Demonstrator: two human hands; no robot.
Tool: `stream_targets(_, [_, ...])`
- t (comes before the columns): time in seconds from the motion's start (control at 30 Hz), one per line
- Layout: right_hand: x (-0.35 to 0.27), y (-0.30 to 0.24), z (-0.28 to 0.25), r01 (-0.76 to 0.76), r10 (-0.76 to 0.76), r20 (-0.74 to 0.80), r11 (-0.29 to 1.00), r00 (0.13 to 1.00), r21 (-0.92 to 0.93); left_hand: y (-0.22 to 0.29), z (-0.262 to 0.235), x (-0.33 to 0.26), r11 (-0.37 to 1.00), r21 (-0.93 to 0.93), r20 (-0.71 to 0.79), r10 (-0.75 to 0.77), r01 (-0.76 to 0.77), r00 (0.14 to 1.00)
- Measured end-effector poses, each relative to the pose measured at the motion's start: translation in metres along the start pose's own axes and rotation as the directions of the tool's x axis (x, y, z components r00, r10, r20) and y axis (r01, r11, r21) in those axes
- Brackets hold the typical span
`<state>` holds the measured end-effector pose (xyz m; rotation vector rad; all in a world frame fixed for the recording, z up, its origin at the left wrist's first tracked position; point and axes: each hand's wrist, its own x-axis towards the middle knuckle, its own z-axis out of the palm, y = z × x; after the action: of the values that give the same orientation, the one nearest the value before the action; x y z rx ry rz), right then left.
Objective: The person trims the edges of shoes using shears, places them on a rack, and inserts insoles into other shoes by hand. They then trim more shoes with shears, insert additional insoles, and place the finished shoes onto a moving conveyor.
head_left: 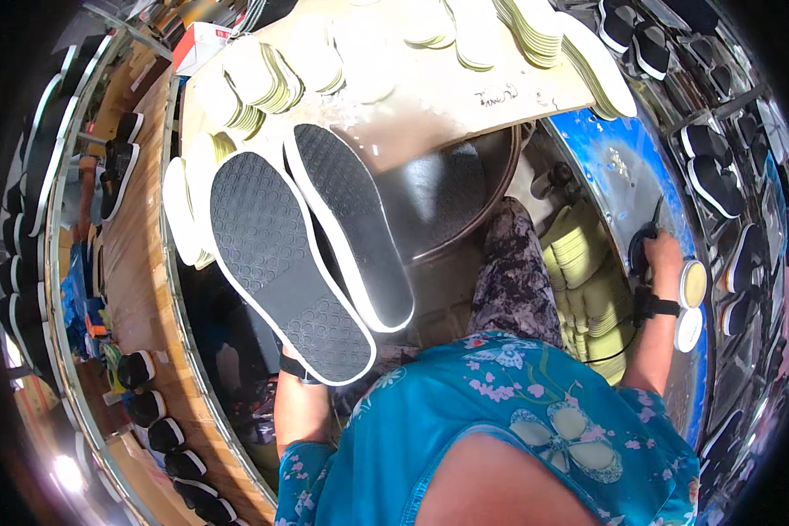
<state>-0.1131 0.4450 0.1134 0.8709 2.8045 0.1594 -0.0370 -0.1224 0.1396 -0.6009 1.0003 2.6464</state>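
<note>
Two soles (pixel 263 219), black, relief-patterned, white-rimmed; left hand hidden, grip we cannot tell; right hand (pixel 663 251) closed round dark tool (pixel 637 252).

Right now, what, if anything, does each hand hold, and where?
The left hand, hidden behind two black soles, apparently holds them; where cannot be told. The right hand apparently grips a dark tool by its looped handle.

Racked shoes (pixel 712 191), stacked insoles (pixel 579 250) and soles (pixel 259 219) show a shoe workshop.
</note>
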Motion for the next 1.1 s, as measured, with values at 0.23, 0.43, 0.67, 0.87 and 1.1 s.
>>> stream_targets(0.23, [-0.074, -0.111, -0.083, 0.496, -0.539, -0.064, 0.715, 0.840, 0.492, -0.015, 0.002, -0.033, 0.997, 0.047, 0.062, 0.055, -0.058, 0.997])
stream_targets(0.43, [-0.163, -0.214, -0.083, 0.512, -0.930, -0.203, -0.018, 0.307, 0.859, -0.017, 0.029, 0.012, 0.502, 0.827, -0.027, 0.484, -0.252, 0.875])
stream_targets(0.67, [-0.127, -0.257, -0.009, 0.594, -0.918, -0.183, 0.068, 0.352, 0.802, -0.031, 0.067, 0.033, -0.481, 0.877, 0.288, 0.499, -0.015, 0.818])
stream_targets(0.87, [-0.050, -0.205, -0.046, 0.725, -0.897, -0.212, 0.155, 0.388, 0.671, 0.032, 0.137, 0.026, -0.493, 0.865, 0.160, 0.104, -0.089, 0.982])
stream_targets(1.1, [0.096, -0.138, -0.101, 0.778, -0.585, -0.513, 0.443, 0.628, 0.446, 0.054, 0.264, 0.118, -0.162, 0.975, 0.130, -0.153, -0.154, 0.980])
